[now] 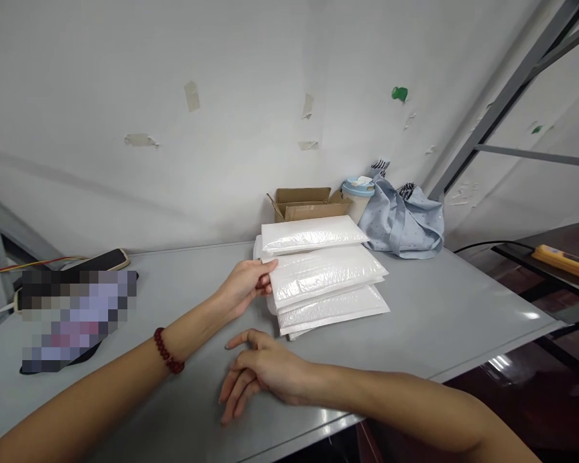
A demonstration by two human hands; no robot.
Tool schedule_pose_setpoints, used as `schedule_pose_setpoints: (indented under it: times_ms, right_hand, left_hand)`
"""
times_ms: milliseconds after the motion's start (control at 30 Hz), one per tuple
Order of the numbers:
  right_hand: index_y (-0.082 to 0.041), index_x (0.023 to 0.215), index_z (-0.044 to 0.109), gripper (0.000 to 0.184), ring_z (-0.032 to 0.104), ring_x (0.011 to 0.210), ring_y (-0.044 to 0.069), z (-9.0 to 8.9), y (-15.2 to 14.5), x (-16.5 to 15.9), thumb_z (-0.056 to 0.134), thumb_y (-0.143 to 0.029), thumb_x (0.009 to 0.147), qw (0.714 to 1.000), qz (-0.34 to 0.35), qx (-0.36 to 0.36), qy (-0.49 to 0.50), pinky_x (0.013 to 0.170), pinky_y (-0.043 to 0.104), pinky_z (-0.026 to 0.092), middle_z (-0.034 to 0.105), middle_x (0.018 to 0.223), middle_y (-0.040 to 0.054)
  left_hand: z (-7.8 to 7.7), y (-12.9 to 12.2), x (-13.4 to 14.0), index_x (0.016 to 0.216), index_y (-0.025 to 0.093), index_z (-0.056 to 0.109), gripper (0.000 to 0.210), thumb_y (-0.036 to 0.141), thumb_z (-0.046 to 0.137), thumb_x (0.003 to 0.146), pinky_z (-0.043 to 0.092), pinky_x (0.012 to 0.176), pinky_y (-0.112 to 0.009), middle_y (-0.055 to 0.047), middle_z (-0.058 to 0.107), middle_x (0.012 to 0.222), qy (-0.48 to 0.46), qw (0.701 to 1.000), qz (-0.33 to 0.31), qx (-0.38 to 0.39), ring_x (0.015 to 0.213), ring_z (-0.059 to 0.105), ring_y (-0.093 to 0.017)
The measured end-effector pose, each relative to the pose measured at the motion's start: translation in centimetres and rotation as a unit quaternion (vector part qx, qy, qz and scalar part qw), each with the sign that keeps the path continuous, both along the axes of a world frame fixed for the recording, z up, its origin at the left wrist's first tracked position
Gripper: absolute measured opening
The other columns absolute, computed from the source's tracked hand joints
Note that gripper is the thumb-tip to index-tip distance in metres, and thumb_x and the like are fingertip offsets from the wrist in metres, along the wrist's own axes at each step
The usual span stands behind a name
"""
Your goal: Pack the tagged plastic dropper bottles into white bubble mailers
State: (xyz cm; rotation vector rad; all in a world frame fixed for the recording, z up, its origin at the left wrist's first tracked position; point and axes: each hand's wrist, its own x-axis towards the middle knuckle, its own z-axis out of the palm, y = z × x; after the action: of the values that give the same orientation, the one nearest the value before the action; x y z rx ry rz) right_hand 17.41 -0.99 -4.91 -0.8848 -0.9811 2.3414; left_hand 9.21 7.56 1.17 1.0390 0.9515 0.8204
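Observation:
A stack of several white bubble mailers (332, 308) lies on the grey table (444, 308), the pieces overlapping unevenly. My left hand (248, 283), with a dark red bead bracelet on its wrist, pinches the left edge of an upper bubble mailer (328, 273) between thumb and fingers. Behind that one, another bubble mailer (313, 233) sits at the back of the pile. My right hand (265, 373) hovers in front of the stack near the table, its fingers loosely spread and holding nothing.
Behind the mailers stand an open cardboard box (313, 209), a cup with a blue lid (358, 188) and a light blue fabric bag (405, 222). At left lie a phone (109, 260) and a blurred-out item (80, 321). A yellow tool (567, 262) rests on a dark surface at right.

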Motion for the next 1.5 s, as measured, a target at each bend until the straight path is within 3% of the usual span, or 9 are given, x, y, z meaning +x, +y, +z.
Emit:
schedule_pose_setpoints:
  times_ms: [300,567,800,967,1100,1133,1267,1400,1500]
  right_hand:
    - [-0.012,0.116,0.029,0.047,0.065,0.047,0.016,0.8,0.5,0.5,0.045,-0.010,0.072,0.999,-0.032,0.012,-0.034,0.051,0.025,0.049,0.067,0.058,0.0031]
    - [-0.016,0.109,0.032,0.051,0.065,0.047,0.017,0.9,0.4,0.5,0.063,-0.030,0.071,0.997,-0.001,0.059,-0.052,0.052,0.027,0.049,0.066,0.060,0.0013]
    - [-0.021,0.105,0.034,0.043,0.054,0.036,0.009,0.2,0.0,-0.3,0.061,-0.043,0.080,0.983,0.067,0.143,-0.090,0.040,0.018,0.042,0.059,0.059,-0.0068]
    - [-0.019,0.101,0.041,0.029,0.053,0.037,0.006,0.2,-0.2,-0.5,0.058,-0.033,0.083,0.973,0.082,0.172,-0.128,0.037,0.015,0.041,0.056,0.060,-0.0075]
    - [-0.017,0.092,0.049,0.013,0.054,0.042,0.006,0.1,-0.4,0.0,0.052,-0.016,0.080,0.961,0.101,0.215,-0.139,0.042,0.016,0.043,0.056,0.061,-0.0046]
    - [-0.016,0.092,0.051,0.013,0.056,0.046,0.007,0.1,-0.4,0.2,0.051,-0.013,0.079,0.952,0.108,0.244,-0.148,0.045,0.016,0.044,0.056,0.062,-0.0041]
    - [-0.014,0.094,0.059,0.017,0.059,0.057,0.008,0.8,-0.5,1.2,0.050,-0.010,0.080,0.902,0.145,0.365,-0.180,0.060,0.017,0.046,0.054,0.062,-0.0043]
    - [-0.014,0.093,0.062,0.013,0.057,0.057,0.008,2.4,-0.1,2.0,0.053,-0.014,0.084,0.841,0.177,0.471,-0.199,0.060,0.015,0.045,0.055,0.062,-0.0035]
    - [-0.013,0.090,0.062,0.011,0.053,0.059,0.010,4.1,0.3,2.5,0.053,-0.019,0.086,0.778,0.160,0.559,-0.237,0.058,0.016,0.042,0.057,0.066,-0.0007]
  left_hand:
    - [-0.4,-0.9,-2.8,0.082,0.012,0.060,0.038,0.049,0.065,0.078,0.044,0.051,-0.024,-0.002,0.061,0.060,0.041,0.999,-0.014,0.000,0.055,0.060,-0.014]
    - [-1.9,-2.0,-7.9,0.070,0.013,0.056,0.029,0.039,0.070,0.072,0.040,0.048,-0.022,0.001,0.059,0.058,0.106,0.993,0.046,-0.009,0.051,0.056,-0.011]
    - [-2.2,0.4,-11.5,0.064,0.014,0.057,0.026,0.036,0.070,0.066,0.041,0.048,-0.024,-0.001,0.060,0.056,0.159,0.985,0.072,0.010,0.050,0.056,-0.013]
    - [-1.7,2.9,-10.3,0.061,0.014,0.058,0.025,0.036,0.068,0.068,0.042,0.048,-0.027,-0.004,0.062,0.060,0.196,0.977,0.051,0.063,0.054,0.059,-0.017]
    - [0.7,3.3,-6.9,0.075,0.016,0.063,0.023,0.039,0.065,0.073,0.045,0.061,-0.030,-0.006,0.066,0.078,0.218,0.963,0.057,0.145,0.077,0.061,-0.022]
    - [1.4,3.3,-6.0,0.083,0.018,0.065,0.023,0.039,0.066,0.073,0.044,0.069,-0.030,-0.005,0.067,0.090,0.225,0.954,0.062,0.190,0.087,0.060,-0.023]
    - [3.4,4.6,-2.2,0.115,0.020,0.057,0.049,0.048,0.062,0.076,0.039,0.089,-0.037,-0.007,0.057,0.122,0.341,0.820,-0.042,0.458,0.118,0.045,-0.030]
    - [4.0,7.1,0.9,0.119,0.017,0.054,0.062,0.057,0.061,0.072,0.039,0.084,-0.037,-0.012,0.060,0.114,0.414,0.770,-0.149,0.462,0.114,0.046,-0.035]
    - [5.0,7.1,2.2,0.114,0.015,0.056,0.059,0.057,0.059,0.074,0.036,0.085,-0.039,-0.013,0.059,0.108,0.443,0.726,-0.153,0.503,0.107,0.048,-0.035]
